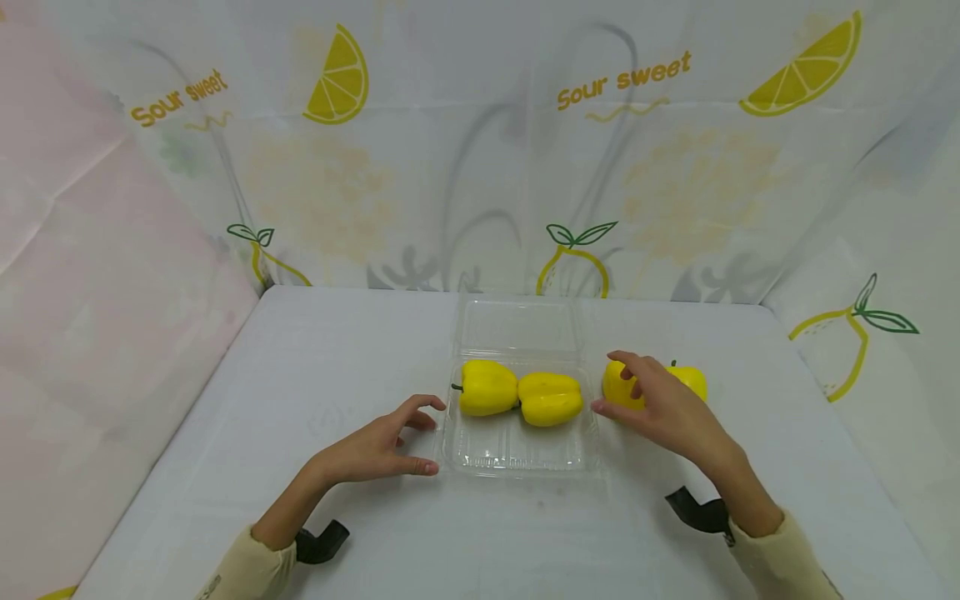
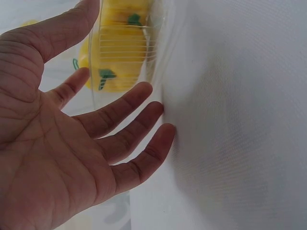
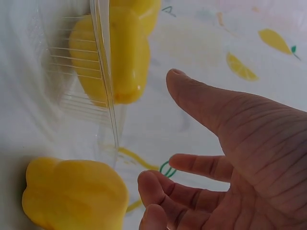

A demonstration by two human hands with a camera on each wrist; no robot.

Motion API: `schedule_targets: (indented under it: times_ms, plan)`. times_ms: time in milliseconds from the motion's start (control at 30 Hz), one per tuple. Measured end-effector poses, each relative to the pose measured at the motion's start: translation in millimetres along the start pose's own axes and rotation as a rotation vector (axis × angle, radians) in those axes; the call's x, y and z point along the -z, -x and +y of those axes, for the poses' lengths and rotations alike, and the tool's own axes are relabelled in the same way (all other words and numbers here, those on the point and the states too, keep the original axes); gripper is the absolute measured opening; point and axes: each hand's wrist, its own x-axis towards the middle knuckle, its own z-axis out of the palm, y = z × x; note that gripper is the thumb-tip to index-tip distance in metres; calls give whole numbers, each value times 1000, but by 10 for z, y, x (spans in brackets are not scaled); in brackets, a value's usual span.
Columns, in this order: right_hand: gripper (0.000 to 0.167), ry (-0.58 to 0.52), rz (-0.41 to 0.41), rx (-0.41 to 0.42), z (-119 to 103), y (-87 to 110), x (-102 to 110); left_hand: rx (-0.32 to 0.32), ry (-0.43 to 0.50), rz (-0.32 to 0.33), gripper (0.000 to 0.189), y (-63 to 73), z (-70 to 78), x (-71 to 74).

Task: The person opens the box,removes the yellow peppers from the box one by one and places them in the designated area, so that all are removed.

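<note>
A clear plastic clamshell container lies with its lid folded back. Two yellow bell peppers lie side by side in it, the left pepper with its stem pointing left and the right pepper against it. My left hand is at the container's left side, fingers spread and loosely bent, holding nothing. Past the container's right side, my right hand hovers with thumb and fingers apart. Behind it, more yellow bell pepper shows on both sides, partly hidden by the hand.
A white cloth covers the table. Behind it hangs a fabric backdrop printed with lemons, with more fabric at both sides. Each wrist wears a black mount, the left mount and the right mount.
</note>
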Motion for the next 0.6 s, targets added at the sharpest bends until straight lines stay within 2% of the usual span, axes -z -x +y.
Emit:
schedule_targets:
  times_ms: [600]
  plan:
    - [75,8,-16,40,-90,-50,-118,12,-1,-4,72,1,15,1]
